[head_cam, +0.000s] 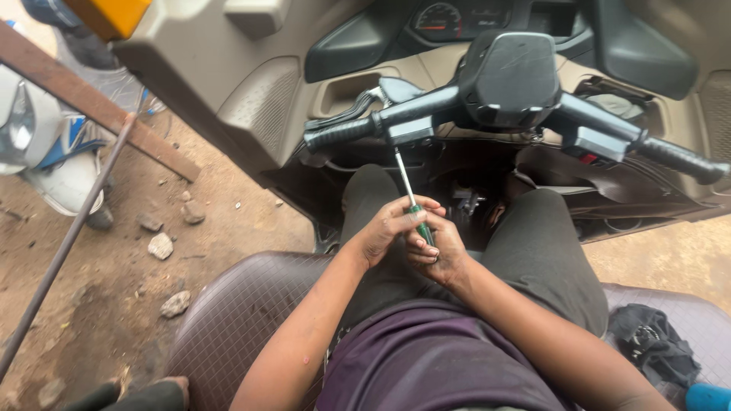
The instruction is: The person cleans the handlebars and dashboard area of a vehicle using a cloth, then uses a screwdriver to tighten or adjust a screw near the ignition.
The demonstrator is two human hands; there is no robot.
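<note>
Both hands are closed around one screwdriver [412, 204] just above the lap. The left hand [390, 228] wraps over the upper part of the green handle, fingers curled across it, while the right hand [435, 247] clasps the lower part from the other side, so the two hands touch each other. The bare metal shaft rises out of the grip toward 11 o'clock, tilted slightly left, and its tip ends just under the left handlebar grip [340, 134].

Directly at 12 o'clock from the hands stands the black handlebar column cover [509, 76], with the instrument cluster [457, 17] beyond it. The right handlebar grip [678, 160] reaches out toward 2 o'clock. The person sits astride on a brown quilted seat [240, 316], legs in dark trousers.

At 4 o'clock a crumpled black cloth [653, 346] lies on the seat. Toward 9 o'clock, well apart, stones [161, 246] are scattered on the dirt ground [106, 281], crossed by a thin metal rod [65, 247].
</note>
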